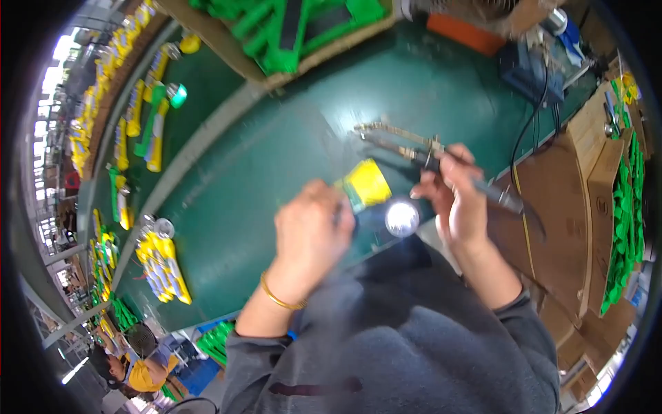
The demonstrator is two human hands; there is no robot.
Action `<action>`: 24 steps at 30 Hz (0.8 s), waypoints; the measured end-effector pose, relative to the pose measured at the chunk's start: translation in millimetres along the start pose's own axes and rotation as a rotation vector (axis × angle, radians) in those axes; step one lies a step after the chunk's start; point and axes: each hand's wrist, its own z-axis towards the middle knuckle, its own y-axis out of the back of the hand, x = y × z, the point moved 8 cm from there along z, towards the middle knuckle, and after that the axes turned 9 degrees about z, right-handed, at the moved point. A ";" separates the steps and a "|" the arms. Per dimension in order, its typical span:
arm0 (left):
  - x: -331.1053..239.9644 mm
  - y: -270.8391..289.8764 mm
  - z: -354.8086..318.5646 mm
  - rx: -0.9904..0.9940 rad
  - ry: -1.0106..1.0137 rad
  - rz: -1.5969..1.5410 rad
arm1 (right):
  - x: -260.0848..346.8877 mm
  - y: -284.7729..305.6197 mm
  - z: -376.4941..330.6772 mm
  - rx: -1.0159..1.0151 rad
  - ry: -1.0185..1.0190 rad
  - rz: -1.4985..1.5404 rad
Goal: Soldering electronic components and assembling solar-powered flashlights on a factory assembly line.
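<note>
My right hand (460,196) is closed around the dark handle of a soldering iron (427,156), which has a second thin metal arm along its shaft. The iron's tip points left over the green bench. My left hand (314,224), blurred and wearing a gold bangle, is closed with curled fingers; what they hold is hidden. Right beside its fingertips is a yellow piece (370,182) with a green edge. A bright round lamp head (402,218) shines between my hands, near the bench's front edge.
A cardboard box (255,69) of green plastic parts stands at the back. On the left lie several yellow and silver pieces (163,265), with more along a conveyor (148,117). A blue box-shaped unit (531,74) stands back right, near cardboard cartons (562,207). Another person (141,372) is lower left.
</note>
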 end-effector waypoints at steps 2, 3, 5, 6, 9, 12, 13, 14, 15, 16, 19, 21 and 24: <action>0.7 -15.5 -7.3 -0.012 -0.034 0.050 | -36.1 -2.6 -12.5 -0.102 0.025 0.157; -17.3 12.4 -17.8 0.075 -0.023 0.049 | -24.2 -23.3 -47.9 -0.175 -0.024 0.188; -15.7 11.1 -5.9 0.096 -0.007 0.007 | -19.0 -40.2 -44.8 -0.019 0.082 0.162; -11.6 17.4 -7.4 0.075 -0.025 0.024 | -21.7 -39.2 -48.4 -0.062 0.061 0.169; -4.5 31.9 4.7 0.098 -0.167 -0.199 | -10.8 -26.7 -47.2 -0.145 0.099 0.216; 26.1 89.4 68.3 -0.457 -0.075 -0.057 | 2.9 -21.9 -45.6 -0.208 0.118 0.169; 32.2 95.3 94.6 -0.523 0.011 -0.143 | 6.1 -26.4 -40.5 -0.182 0.127 0.173; 26.7 97.4 118.5 -0.530 0.009 0.026 | 9.5 -31.4 -38.9 -0.147 0.134 0.178; 22.5 91.3 138.7 -0.517 0.017 0.140 | 10.6 -34.7 -39.2 -0.126 0.121 0.171; 29.9 82.6 155.4 -0.394 0.104 0.234 | 12.8 -39.8 -41.5 -0.114 0.140 0.161; 32.6 71.5 161.6 -0.528 -0.057 0.200 | 18.7 -22.7 -46.5 -0.138 0.228 0.180; 32.5 80.9 124.4 -0.582 -0.133 0.236 | 34.0 -10.6 -47.8 -0.147 0.297 0.197; 40.2 68.7 64.7 -0.416 -0.125 0.311 | 53.3 22.8 -49.4 -0.236 0.357 0.145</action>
